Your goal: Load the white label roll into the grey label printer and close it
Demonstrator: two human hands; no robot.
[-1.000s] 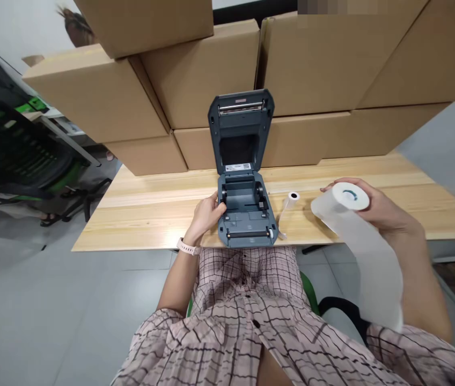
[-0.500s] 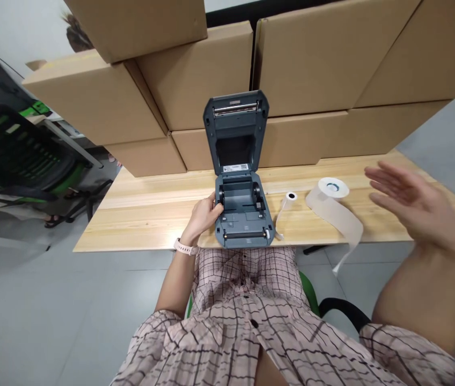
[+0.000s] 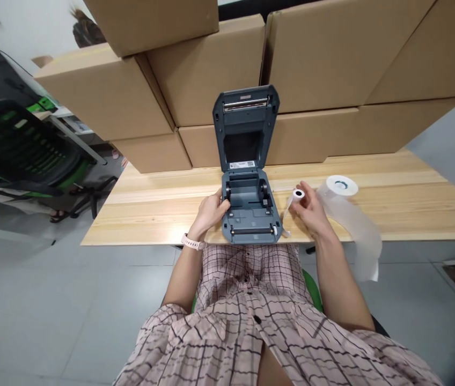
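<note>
Left hand (image 3: pixel 208 214) clasps left edge of one open printer (image 3: pixel 249 206), two roll holders inside; boxes (image 3: pixel 211 75) stacked close behind, count unclear. Right hand (image 3: pixel 312 213) closed around one small roll (image 3: pixel 295 196). One large roll (image 3: pixel 340 186) beside it, strip (image 3: pixel 362 236) hanging off surface (image 3: pixel 416 203).

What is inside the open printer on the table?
The printer has no paper roll in its bay. Two dark round holders stand at the sides; a black roller crosses the front. Anything under its inner floor is hidden.
</note>
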